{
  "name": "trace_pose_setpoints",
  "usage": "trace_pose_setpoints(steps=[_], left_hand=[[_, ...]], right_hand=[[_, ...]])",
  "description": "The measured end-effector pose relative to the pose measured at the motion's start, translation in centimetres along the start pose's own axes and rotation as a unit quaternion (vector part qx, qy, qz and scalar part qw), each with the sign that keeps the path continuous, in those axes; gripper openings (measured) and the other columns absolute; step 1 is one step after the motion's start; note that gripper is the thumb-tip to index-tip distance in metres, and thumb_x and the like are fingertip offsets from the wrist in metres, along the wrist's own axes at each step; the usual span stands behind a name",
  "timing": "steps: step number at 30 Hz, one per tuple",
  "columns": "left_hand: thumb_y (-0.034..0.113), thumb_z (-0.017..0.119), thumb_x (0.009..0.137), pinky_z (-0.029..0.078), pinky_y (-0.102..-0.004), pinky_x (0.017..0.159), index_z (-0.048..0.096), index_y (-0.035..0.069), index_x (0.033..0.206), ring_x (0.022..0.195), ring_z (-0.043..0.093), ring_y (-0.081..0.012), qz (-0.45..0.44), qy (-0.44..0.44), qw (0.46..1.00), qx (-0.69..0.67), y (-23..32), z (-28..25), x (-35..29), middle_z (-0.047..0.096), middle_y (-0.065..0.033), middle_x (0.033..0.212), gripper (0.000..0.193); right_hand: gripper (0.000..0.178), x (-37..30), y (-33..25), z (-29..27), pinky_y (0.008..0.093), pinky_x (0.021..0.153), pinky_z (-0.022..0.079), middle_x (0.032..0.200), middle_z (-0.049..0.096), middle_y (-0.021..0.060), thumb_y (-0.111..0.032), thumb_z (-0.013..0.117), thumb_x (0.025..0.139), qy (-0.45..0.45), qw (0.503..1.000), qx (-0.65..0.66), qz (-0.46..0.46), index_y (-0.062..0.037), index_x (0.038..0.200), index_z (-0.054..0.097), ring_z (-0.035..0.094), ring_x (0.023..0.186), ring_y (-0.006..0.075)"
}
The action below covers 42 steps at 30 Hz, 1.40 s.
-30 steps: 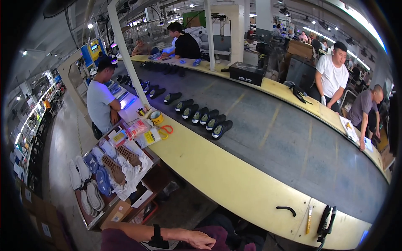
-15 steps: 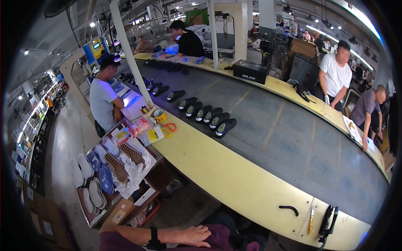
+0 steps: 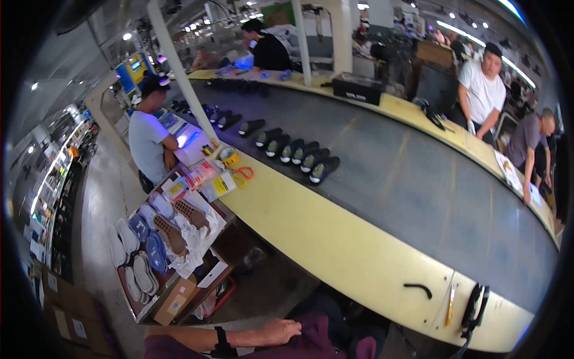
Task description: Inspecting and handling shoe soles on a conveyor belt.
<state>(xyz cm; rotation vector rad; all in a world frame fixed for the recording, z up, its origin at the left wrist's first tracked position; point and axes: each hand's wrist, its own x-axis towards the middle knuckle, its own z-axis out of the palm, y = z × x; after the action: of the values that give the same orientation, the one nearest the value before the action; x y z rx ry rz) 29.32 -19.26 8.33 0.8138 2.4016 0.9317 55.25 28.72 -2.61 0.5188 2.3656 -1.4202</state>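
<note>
1. Maroon cloth (image 3: pixel 315 336) bunches below the near edge of the yellow bench (image 3: pixel 335 245), at the fingertips of the left hand (image 3: pixel 280 332).
2. That hand's fingers curl narrowly together; whether they pinch the cloth, I cannot tell. A black band (image 3: pixel 222 342) circles the wrist.
3. Toward the bench's right end, near its near edge, lie a curved black strip (image 3: pixel 418 289), a yellow-handled tool (image 3: pixel 449 305) and a black corded device (image 3: pixel 474 308).
4. Dark shoes (image 3: pixel 323 170) line the grey conveyor (image 3: pixel 382 185) along its near edge.
5. Blue soles (image 3: pixel 156 252) and brown soles (image 3: pixel 170 234) fill the middle of the tray (image 3: pixel 131 310), white ones along its left edge.
</note>
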Motion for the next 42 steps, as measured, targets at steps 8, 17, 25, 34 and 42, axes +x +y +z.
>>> trace_pose_setpoints(steps=[8, 17, 25, 34, 42], left_hand=[[0.016, 0.066, 0.101, 0.062, -0.0549, 0.066, 0.079, 0.016, 0.112, 0.076, 0.077, -0.0437, 0.002, 0.018, 0.999, 0.048, 0.1, -1.5, -0.7, 0.077, -0.02, 0.087, 0.016], [0.026, 0.068, 0.112, 0.057, -0.0513, 0.063, 0.071, 0.006, 0.102, 0.073, 0.077, -0.0412, -0.08, 0.007, 0.995, 0.056, 0.8, -4.0, -0.4, 0.074, -0.0173, 0.075, 0.023], [0.024, 0.072, 0.11, 0.053, -0.0466, 0.055, 0.066, 0.005, 0.097, 0.061, 0.073, -0.0359, 0.028, 0.014, 0.987, 0.159, -0.7, -5.0, 3.6, 0.068, -0.0139, 0.066, 0.024], [0.014, 0.078, 0.099, 0.049, -0.053, 0.113, 0.077, 0.004, 0.117, 0.119, 0.071, -0.0329, 0.199, -0.071, 0.977, 0.005, 7.4, -4.5, 8.7, 0.077, -0.0149, 0.112, 0.021], [0.011, 0.077, 0.099, 0.05, -0.0458, 0.097, 0.067, 0.004, 0.098, 0.096, 0.066, -0.0322, 0.197, -0.256, 0.943, -0.076, 7.3, -4.5, 10.1, 0.063, -0.011, 0.095, 0.012]], right_hand=[[0.035, -2.2, -9.0, 0.8, 0.0383, 0.071, 0.05, 0.084, 0.064, 0.0035, -0.03, 0.076, 0.107, 0.08, 0.971, 0.123, 0.187, 0.0005, 0.093, 0.065, 0.05, 0.082, 0.0116], [0.023, 2.7, -10.2, 2.7, 0.0378, 0.081, 0.055, 0.086, 0.071, 0.0138, -0.02, 0.071, 0.107, 0.177, 0.957, 0.091, 0.213, 0.0032, 0.109, 0.071, 0.067, 0.087, 0.0154], [0.039, 2.4, -15.3, -4.4, 0.0332, 0.11, 0.052, 0.128, 0.076, 0.0086, -0.026, 0.071, 0.108, -0.069, 0.954, 0.22, 0.194, 0.0031, 0.133, 0.073, 0.067, 0.12, 0.0148], [0.043, 7.4, -20.8, -1.5, 0.0464, 0.102, 0.056, 0.121, 0.075, 0.0202, -0.031, 0.087, 0.094, -0.002, 0.992, -0.116, 0.054, -0.0048, 0.125, 0.074, 0.071, 0.119, 0.04], [0.033, 9.5, -22.2, 1.3, 0.0503, 0.089, 0.056, 0.101, 0.07, 0.0172, -0.019, 0.088, 0.083, -0.06, 0.957, -0.24, -0.15, -0.0095, 0.113, 0.08, 0.068, 0.102, 0.0404]])
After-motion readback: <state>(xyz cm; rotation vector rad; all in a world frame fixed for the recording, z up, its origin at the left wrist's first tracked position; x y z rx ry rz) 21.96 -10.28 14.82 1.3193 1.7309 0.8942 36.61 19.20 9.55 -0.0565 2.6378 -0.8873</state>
